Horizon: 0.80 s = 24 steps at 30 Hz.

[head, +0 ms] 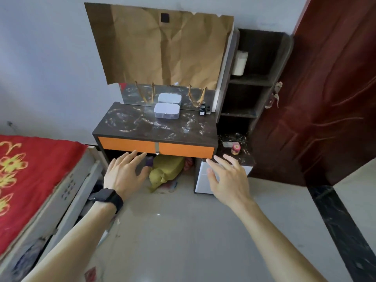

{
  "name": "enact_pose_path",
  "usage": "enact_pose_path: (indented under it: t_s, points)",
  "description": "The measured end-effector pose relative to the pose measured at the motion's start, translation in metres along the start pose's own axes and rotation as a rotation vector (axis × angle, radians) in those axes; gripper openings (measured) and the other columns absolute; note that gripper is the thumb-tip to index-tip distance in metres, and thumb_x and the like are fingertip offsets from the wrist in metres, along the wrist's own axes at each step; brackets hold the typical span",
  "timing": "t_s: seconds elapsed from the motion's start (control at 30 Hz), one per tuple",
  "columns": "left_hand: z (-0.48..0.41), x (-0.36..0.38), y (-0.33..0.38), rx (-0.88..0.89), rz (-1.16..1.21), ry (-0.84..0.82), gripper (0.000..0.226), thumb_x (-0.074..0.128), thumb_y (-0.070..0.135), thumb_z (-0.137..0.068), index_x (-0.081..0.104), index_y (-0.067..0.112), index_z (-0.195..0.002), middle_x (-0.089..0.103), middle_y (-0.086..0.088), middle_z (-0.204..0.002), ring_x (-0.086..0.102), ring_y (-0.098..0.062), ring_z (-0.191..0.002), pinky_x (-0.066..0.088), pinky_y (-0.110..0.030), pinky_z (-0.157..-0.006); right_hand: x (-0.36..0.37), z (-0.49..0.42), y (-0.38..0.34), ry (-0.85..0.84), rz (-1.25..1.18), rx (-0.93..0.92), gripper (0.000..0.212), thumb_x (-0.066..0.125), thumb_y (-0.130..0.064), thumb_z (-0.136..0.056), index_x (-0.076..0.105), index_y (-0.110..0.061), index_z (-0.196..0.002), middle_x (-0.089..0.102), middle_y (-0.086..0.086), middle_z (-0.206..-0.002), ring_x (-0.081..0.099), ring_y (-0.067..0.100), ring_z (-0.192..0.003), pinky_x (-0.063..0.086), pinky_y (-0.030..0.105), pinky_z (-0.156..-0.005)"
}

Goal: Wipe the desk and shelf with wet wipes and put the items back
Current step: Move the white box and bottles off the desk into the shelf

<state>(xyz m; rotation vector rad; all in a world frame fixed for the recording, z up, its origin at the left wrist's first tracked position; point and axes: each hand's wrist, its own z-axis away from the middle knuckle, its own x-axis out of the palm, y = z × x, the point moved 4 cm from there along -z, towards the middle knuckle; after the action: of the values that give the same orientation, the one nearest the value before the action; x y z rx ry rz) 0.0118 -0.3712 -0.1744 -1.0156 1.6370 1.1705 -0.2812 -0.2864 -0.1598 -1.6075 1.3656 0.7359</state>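
Observation:
A dark marbled desk (142, 127) with orange drawer fronts (130, 144) stands against the wall. On it sit a white lidded wipes box (166, 111) and a small dark bottle (202, 110) at the back right. A dark open shelf (250, 80) rises at the right, with a white roll (240, 62) on its top level. Its low side top (244, 153) carries a pink-capped jar (236, 147) and a flat grey item (228, 143). My left hand (124, 171) and my right hand (227, 176) hover below the desk front, fingers spread, holding nothing.
A bed with a red patterned cover (30, 176) lies at the left. Under the desk are a yellow-green bag (166, 169) and clutter. A white cabinet front (203, 180) stands below the side top. A dark red door (325, 98) fills the right. Brown paper (162, 47) covers the mirror.

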Motion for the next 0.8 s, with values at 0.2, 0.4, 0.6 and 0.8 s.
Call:
enact_pose_path:
  t_s: [0.2,0.4,0.6,0.8]
  points:
    - [-0.084,0.038,-0.035,-0.081,-0.006,-0.041,0.047,0.051,0.045,-0.093,0.051,0.034,-0.139,0.049,0.001,-0.147,0.038,-0.026,-0.139,0.030,-0.044,-0.112,0.072,-0.083,0.003,-0.041,-0.048,0.011,0.038,0.044,-0.038,-0.094,0.074,-0.025,-0.113,0.071,-0.001,-0.119,0.057,0.029,-0.119,0.052,0.044,-0.092]
    - [-0.189,0.088,-0.052,-0.098,-0.022,-0.070,0.047,0.052,0.042,-0.092,0.052,0.034,-0.138,0.052,0.001,-0.144,0.040,-0.024,-0.136,0.032,-0.044,-0.113,0.152,-0.178,0.026,-0.076,-0.097,0.028,0.039,0.043,-0.039,-0.092,0.074,-0.027,-0.113,0.071,-0.002,-0.118,0.057,0.027,-0.121,0.052,0.046,-0.091]
    - [-0.278,0.126,-0.054,-0.183,-0.037,-0.120,0.046,0.053,0.041,-0.092,0.053,0.034,-0.137,0.052,0.003,-0.144,0.041,-0.023,-0.136,0.029,-0.042,-0.112,0.220,-0.268,0.054,-0.183,-0.095,0.011,0.038,0.045,-0.041,-0.092,0.072,-0.031,-0.117,0.069,-0.007,-0.122,0.054,0.022,-0.124,0.052,0.043,-0.093]
    - [-0.350,0.169,-0.063,-0.249,0.024,-0.198,0.045,0.058,0.039,-0.089,0.057,0.032,-0.134,0.055,0.003,-0.140,0.045,-0.023,-0.132,0.030,-0.040,-0.111,0.282,-0.331,0.069,-0.287,-0.068,-0.022,0.039,0.045,-0.041,-0.090,0.074,-0.028,-0.114,0.071,-0.006,-0.118,0.059,0.025,-0.117,0.052,0.040,-0.090]
